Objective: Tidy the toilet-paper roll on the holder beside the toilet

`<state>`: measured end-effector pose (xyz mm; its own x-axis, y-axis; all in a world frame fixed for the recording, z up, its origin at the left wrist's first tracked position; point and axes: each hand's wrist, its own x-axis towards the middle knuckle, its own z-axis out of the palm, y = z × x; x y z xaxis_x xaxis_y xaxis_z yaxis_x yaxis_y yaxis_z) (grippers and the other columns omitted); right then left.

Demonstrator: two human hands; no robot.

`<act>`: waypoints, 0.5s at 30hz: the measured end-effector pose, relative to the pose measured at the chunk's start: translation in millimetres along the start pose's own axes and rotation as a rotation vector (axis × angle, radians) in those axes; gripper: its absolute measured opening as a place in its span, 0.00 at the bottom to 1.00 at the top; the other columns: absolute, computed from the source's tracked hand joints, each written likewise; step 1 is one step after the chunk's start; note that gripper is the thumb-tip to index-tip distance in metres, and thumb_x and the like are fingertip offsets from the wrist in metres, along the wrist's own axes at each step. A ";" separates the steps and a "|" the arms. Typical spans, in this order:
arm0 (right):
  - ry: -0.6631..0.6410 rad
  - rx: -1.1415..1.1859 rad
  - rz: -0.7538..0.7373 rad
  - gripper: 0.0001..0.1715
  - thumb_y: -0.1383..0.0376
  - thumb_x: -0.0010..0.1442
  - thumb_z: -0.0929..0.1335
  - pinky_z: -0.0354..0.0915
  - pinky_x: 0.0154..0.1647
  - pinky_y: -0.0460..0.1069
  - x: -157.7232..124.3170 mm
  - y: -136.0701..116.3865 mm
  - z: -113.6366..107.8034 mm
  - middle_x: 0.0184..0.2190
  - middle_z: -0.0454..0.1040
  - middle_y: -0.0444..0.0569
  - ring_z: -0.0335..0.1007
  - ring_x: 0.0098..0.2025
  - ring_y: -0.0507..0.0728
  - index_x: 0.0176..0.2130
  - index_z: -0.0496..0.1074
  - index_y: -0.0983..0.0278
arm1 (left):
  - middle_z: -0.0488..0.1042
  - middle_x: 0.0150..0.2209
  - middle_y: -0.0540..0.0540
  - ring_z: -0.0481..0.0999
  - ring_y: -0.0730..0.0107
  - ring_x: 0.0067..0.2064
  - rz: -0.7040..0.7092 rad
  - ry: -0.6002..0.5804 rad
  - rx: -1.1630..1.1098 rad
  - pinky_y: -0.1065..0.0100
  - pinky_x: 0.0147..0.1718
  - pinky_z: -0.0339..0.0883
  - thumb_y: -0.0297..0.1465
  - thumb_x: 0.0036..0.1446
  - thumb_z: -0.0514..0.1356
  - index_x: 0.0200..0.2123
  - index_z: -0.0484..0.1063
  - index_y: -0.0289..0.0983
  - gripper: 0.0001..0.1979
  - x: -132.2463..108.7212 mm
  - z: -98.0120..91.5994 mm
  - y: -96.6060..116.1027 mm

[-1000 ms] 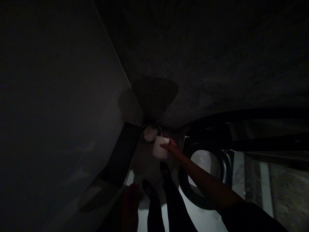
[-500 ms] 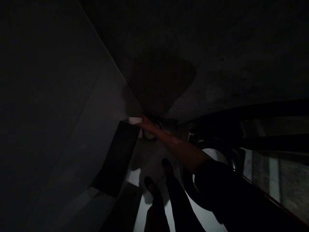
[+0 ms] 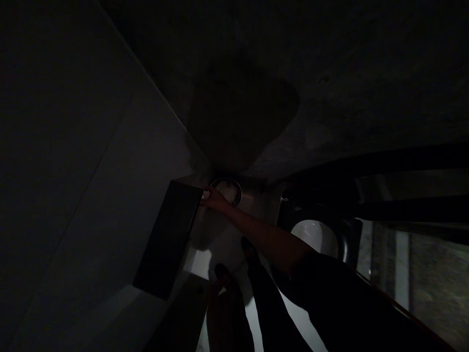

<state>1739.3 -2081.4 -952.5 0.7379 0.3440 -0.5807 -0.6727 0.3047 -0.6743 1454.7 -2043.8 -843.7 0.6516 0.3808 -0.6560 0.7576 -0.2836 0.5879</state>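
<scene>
The room is only dimly lit. The left of the frame is filled by a smooth grey wall (image 3: pixel 84 161), met along a slanting corner line (image 3: pixel 161 95) by a darker wall (image 3: pixel 351 83), on which a broad shadow (image 3: pixel 245 112) is cast. Pale floor (image 3: pixel 251 318) is brightened at bottom centre; a black-seated toilet (image 3: pixel 343 240) is seen at right.

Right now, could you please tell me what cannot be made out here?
All in the head view:
Small white object: mostly hidden by the right hand and dark rectangular box; full shape unclear.
Left hand: lost in darkness; its grip cannot be told.
Crumpled pale contents of the round, bright-rimmed bin: too dim to identify.
Black oval toilet seat: partly hidden by the bare forearm and dark sleeve.
</scene>
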 end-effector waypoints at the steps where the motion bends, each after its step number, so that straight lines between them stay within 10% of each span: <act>1: 0.022 0.007 -0.003 0.38 0.70 0.35 0.78 0.66 0.31 0.44 -1.2 1.1 -2.2 0.34 0.71 0.41 0.67 0.32 0.50 0.47 0.68 0.63 | 0.71 0.50 0.37 0.74 0.59 0.47 0.035 0.042 -0.047 0.56 0.44 0.73 0.45 0.59 0.59 0.55 0.67 0.38 0.25 12.4 3.3 7.4; 8: -0.140 -0.146 -0.098 0.21 0.58 0.38 0.79 0.54 0.27 0.43 -7.4 0.0 -26.9 0.21 0.65 0.37 0.60 0.26 0.47 0.25 0.68 0.66 | 0.74 0.39 0.41 0.75 0.66 0.37 0.161 0.254 -0.558 0.68 0.34 0.71 0.40 0.43 0.66 0.36 0.73 0.32 0.19 90.7 30.5 92.6; 15: -0.177 0.180 0.031 0.36 0.62 0.32 0.80 0.64 0.31 0.44 -4.4 3.7 -23.9 0.35 0.73 0.42 0.71 0.34 0.52 0.42 0.69 0.61 | 0.73 0.32 0.46 0.74 0.70 0.32 -0.007 0.206 -0.709 0.71 0.30 0.67 0.34 0.40 0.64 0.37 0.68 0.32 0.19 109.8 34.3 117.4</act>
<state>1734.9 -2103.1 -963.3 0.7063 0.5010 -0.5001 -0.7054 0.4397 -0.5559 1616.5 -2065.4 -862.9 0.5736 0.5580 -0.5997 0.5101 0.3294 0.7945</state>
